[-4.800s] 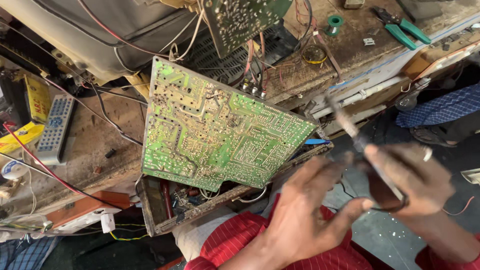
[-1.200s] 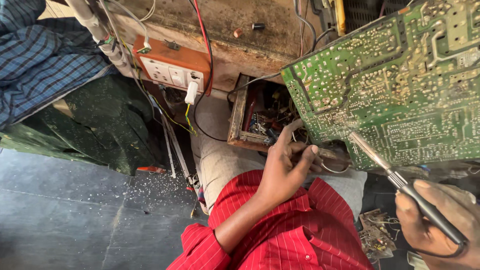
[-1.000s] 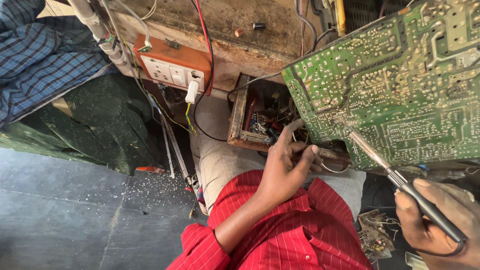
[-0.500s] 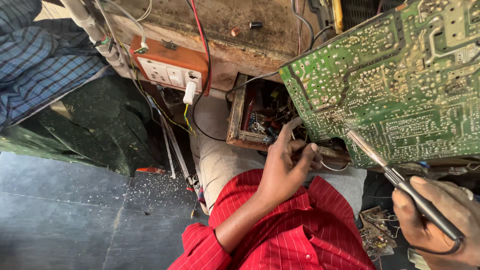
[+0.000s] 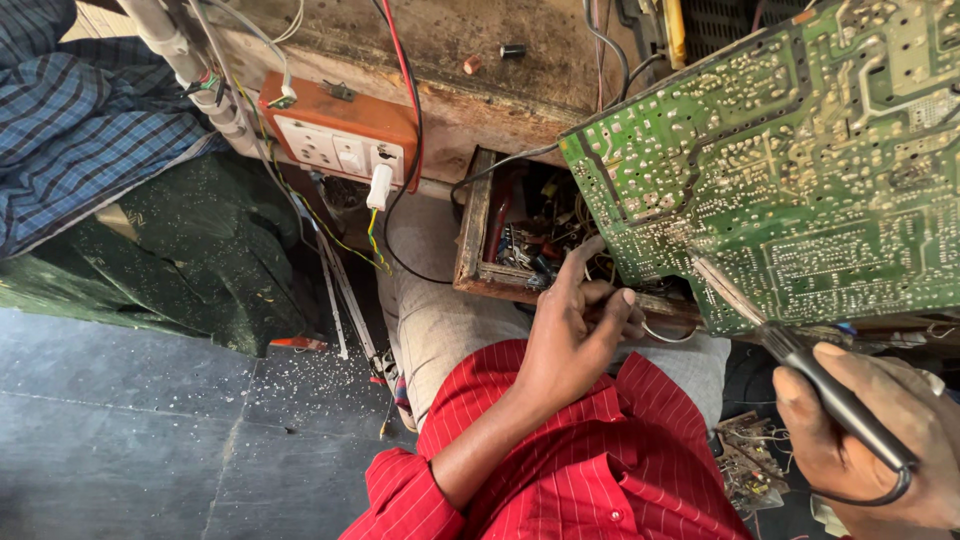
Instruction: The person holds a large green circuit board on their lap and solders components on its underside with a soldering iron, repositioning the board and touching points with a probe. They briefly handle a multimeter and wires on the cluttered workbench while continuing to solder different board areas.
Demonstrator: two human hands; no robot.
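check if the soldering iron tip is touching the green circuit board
Touching. The head view shows the soldering iron, held in the right hand, with its metal tip lying against the solder side of the green circuit board, no gap visible.

Red pinstriped shirt [image 5: 590, 460], grey trousers [image 5: 440, 320]

A large green printed circuit board [image 5: 790, 170], solder side up and dotted with silvery joints, leans tilted over an open wooden drawer. A black-handled soldering iron [image 5: 800, 365] angles upward, its metal tip touching the board's lower edge
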